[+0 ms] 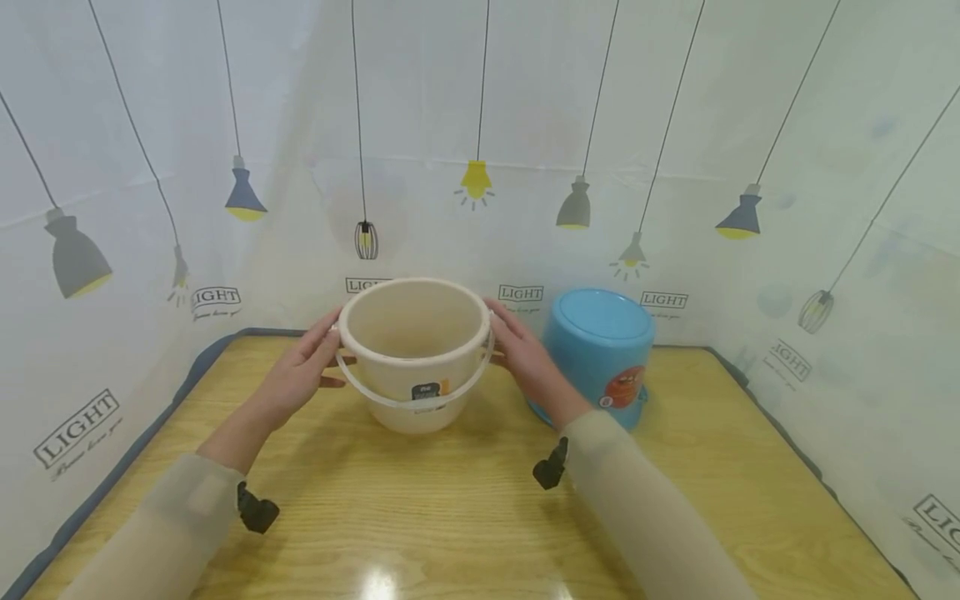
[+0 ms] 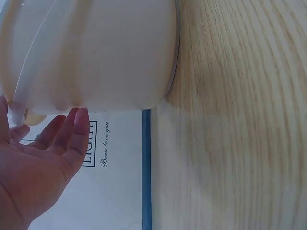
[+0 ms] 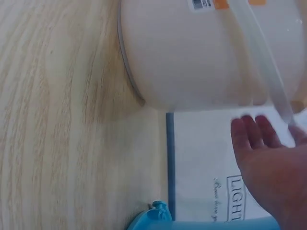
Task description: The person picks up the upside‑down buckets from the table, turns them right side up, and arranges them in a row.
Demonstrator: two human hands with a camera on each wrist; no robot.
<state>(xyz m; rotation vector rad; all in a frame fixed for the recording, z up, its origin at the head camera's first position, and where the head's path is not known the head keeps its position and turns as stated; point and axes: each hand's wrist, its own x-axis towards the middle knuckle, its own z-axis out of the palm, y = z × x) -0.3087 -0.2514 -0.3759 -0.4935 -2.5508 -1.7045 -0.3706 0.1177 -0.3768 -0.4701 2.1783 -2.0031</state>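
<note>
Loosely, my left hand (image 1: 298, 375) and right hand (image 1: 527, 354) flank the cream bucket (image 1: 405, 375), fingers mostly straight rather than wrapped, just left of the upturned blue bucket (image 1: 588, 354), so lifting unevenly might let the cream one slip.

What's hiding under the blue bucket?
The blue bucket stands upside down on the wooden table. You can see the tabletop around it, but the bucket covers whatever might be underneath.

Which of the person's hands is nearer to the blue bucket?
Right. The right hand is at the right side of the cream bucket, left of the blue bucket. The left hand is at the cream bucket's opposite side, farther away.
</note>
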